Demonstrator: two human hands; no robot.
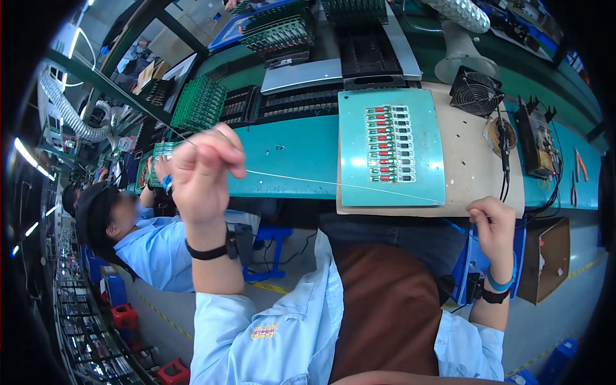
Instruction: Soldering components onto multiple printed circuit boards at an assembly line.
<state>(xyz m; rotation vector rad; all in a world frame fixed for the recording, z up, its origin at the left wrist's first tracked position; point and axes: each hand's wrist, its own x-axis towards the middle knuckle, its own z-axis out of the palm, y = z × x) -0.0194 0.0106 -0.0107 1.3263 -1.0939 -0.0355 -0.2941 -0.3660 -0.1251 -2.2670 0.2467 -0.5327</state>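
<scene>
A thin silvery wire, which looks like solder wire [295, 176], runs taut and slanting across the front of the bench. My left hand [208, 168], raised at the left, pinches it between thumb and fingers. Beyond that hand a thin strand carries on toward the upper left. Low at the bench's front edge, my right hand [493, 221] is closed with its fingertips at the wire's other end. Behind the wire lies a pale green plate [420, 176], bearing a panel of small circuit boards [388, 145] with red and black parts in rows.
Brown cardboard [462, 167] lies beneath the plate. To the right are a black fan [476, 91], a soldering iron [504, 138], a dark metal device [536, 141] and pliers [581, 165]. Racked green boards [200, 102] stand back left. A co-worker [147, 237] sits at my left.
</scene>
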